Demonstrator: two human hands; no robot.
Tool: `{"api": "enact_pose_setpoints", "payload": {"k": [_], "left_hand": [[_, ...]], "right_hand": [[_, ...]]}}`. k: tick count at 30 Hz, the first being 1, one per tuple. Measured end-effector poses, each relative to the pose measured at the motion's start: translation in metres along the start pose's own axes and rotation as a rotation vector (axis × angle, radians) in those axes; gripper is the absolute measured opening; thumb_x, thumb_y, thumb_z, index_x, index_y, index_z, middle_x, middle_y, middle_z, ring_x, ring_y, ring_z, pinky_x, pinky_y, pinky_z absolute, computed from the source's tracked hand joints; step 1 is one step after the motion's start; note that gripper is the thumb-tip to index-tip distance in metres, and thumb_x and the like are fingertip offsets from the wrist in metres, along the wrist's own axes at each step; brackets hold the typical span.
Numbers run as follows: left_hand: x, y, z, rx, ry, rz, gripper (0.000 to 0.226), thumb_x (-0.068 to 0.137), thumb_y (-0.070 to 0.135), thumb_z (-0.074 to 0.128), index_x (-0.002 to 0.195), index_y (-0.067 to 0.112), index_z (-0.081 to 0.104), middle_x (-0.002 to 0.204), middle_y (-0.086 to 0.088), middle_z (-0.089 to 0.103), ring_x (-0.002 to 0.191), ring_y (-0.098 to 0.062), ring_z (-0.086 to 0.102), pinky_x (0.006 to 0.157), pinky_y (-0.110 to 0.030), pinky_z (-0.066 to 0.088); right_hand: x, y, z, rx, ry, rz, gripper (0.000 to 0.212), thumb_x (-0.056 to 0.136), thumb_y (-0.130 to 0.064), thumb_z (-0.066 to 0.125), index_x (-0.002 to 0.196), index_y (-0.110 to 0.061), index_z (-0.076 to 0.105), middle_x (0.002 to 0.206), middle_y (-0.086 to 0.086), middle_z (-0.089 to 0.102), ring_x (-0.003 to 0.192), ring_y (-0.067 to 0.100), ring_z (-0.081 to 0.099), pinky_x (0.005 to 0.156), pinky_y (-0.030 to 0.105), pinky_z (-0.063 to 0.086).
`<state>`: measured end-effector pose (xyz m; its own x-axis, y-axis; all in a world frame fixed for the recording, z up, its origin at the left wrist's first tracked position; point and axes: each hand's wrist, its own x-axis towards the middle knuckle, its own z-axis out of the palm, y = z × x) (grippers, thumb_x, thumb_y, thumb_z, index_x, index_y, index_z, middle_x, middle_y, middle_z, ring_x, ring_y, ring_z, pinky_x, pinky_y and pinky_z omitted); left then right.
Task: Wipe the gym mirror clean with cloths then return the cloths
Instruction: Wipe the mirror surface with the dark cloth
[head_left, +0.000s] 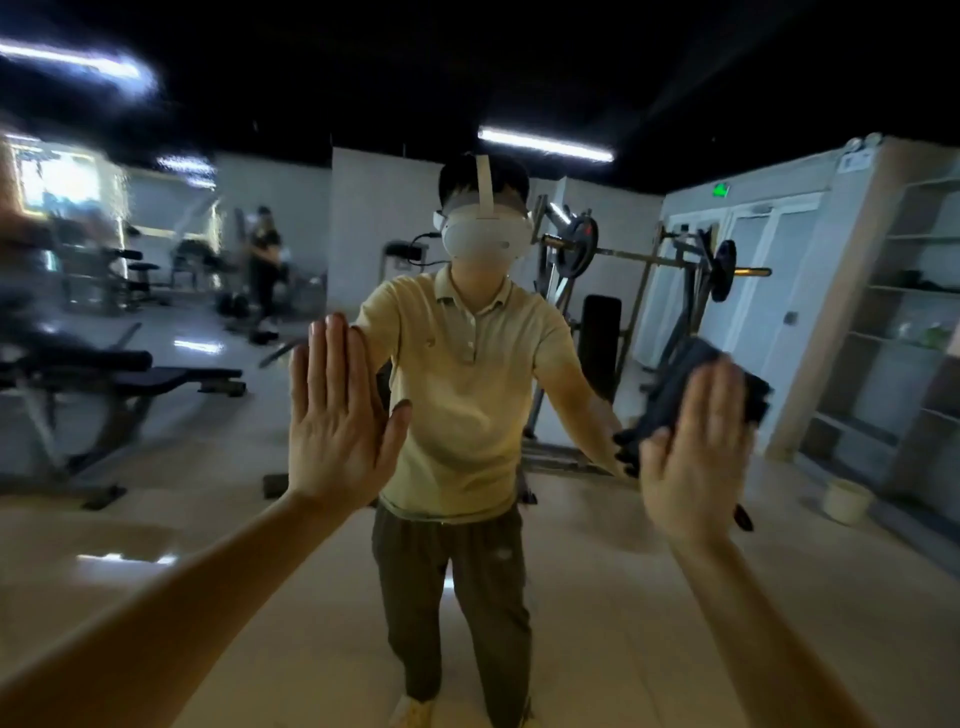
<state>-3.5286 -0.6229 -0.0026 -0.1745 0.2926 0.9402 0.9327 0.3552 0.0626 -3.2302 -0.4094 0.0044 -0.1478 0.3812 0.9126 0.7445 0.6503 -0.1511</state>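
While the left hand (337, 415) lies bare and flat on the mirror (156, 467), fingers straight — likely to smear fresh prints — the right hand (696, 452), also flat, presses the dark cloth (756, 397) to the glass beneath its palm, where, unpinched, it could slip.

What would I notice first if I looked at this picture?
First comes the person's reflection in the middle of the mirror, wearing a yellow shirt and a white headset. Up close, the left hand lies flat on the mirror at centre-left. On the right, the right hand presses a dark cloth against it.
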Motion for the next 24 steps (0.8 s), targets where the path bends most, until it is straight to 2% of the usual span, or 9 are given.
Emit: {"api": "enact_pose_setpoints", "payload": {"k": [3,6,11,13,15,17,19,21,24], "left_hand": [[0.000,-0.004,0.006,0.011,0.006,0.018,0.088,0.107,0.059,0.020,0.162,-0.010,0.012,0.172,-0.029,0.004,0.161,-0.043,0.002,0.130,-0.059,0.006],[-0.002,-0.004,0.002,-0.019,-0.007,0.025,0.087,0.108,0.057,0.024,0.163,-0.008,0.008,0.172,-0.028,0.001,0.161,-0.042,0.000,0.130,-0.060,0.007],[-0.004,-0.019,-0.020,-0.111,-0.080,0.121,0.075,0.111,0.045,0.024,0.166,0.000,0.001,0.174,-0.021,-0.002,0.162,-0.036,-0.003,0.131,-0.054,0.004],[-0.013,-0.026,-0.029,-0.144,-0.058,0.149,0.067,0.110,0.030,0.028,0.166,0.002,0.004,0.175,-0.017,0.003,0.163,-0.033,0.002,0.132,-0.053,0.006],[-0.034,-0.028,-0.035,-0.175,-0.041,0.124,0.067,0.107,0.018,0.034,0.167,0.002,0.008,0.175,-0.016,0.007,0.163,-0.033,0.007,0.131,-0.055,0.010],[-0.058,-0.026,-0.034,-0.176,-0.049,0.105,0.069,0.105,0.017,0.038,0.167,0.002,0.009,0.175,-0.016,0.008,0.162,-0.034,0.009,0.131,-0.055,0.010],[-0.076,-0.026,-0.026,-0.164,-0.072,0.092,0.072,0.106,0.022,0.043,0.166,0.002,0.009,0.175,-0.018,0.008,0.162,-0.035,0.009,0.131,-0.055,0.009],[-0.083,-0.022,-0.011,-0.146,-0.083,0.101,0.077,0.106,0.030,0.047,0.166,0.000,0.009,0.174,-0.022,0.006,0.161,-0.039,0.008,0.130,-0.059,0.011],[-0.084,-0.006,0.012,-0.072,-0.099,0.003,0.087,0.105,0.044,0.046,0.165,-0.003,0.003,0.173,-0.026,-0.002,0.161,-0.041,0.000,0.131,-0.057,0.006]], "right_hand": [[-0.010,-0.001,0.004,0.100,0.066,0.277,0.081,0.092,-0.023,0.040,0.165,-0.006,0.010,0.173,0.018,0.010,0.161,0.034,0.008,0.124,0.065,0.019],[-0.034,-0.067,0.024,0.198,0.111,0.254,0.081,0.095,-0.030,0.035,0.166,-0.004,0.008,0.173,0.019,0.007,0.161,0.036,0.006,0.128,0.061,0.008],[-0.096,-0.194,0.062,0.127,-0.110,-0.406,0.070,0.108,-0.039,0.031,0.167,-0.012,0.004,0.175,0.010,-0.005,0.162,0.027,-0.002,0.128,0.049,-0.013],[-0.119,-0.226,0.067,0.104,-0.239,-0.703,0.072,0.101,-0.036,0.049,0.165,-0.013,0.026,0.174,0.009,0.011,0.162,0.024,0.003,0.129,0.045,-0.008],[-0.127,-0.236,0.068,0.162,-0.268,-0.819,0.059,0.099,-0.028,0.054,0.155,-0.014,0.048,0.167,0.007,0.036,0.160,0.022,0.017,0.130,0.041,0.006],[-0.121,-0.223,0.063,0.156,-0.232,-0.808,0.058,0.100,-0.025,0.051,0.156,-0.015,0.047,0.167,0.005,0.036,0.160,0.020,0.016,0.130,0.040,0.005],[-0.110,-0.187,0.057,0.060,-0.223,-0.784,0.073,0.096,-0.030,0.047,0.164,-0.015,0.026,0.174,0.005,0.014,0.162,0.021,0.003,0.129,0.043,-0.007],[-0.099,-0.138,0.050,0.046,-0.202,-0.646,0.078,0.098,-0.034,0.043,0.167,-0.019,0.011,0.176,0.003,-0.001,0.162,0.022,0.000,0.128,0.044,-0.010],[-0.091,-0.048,0.039,-0.018,-0.157,-0.359,0.070,0.107,-0.040,0.027,0.167,-0.020,-0.002,0.176,0.005,-0.002,0.162,0.026,0.002,0.128,0.047,-0.004]]}}
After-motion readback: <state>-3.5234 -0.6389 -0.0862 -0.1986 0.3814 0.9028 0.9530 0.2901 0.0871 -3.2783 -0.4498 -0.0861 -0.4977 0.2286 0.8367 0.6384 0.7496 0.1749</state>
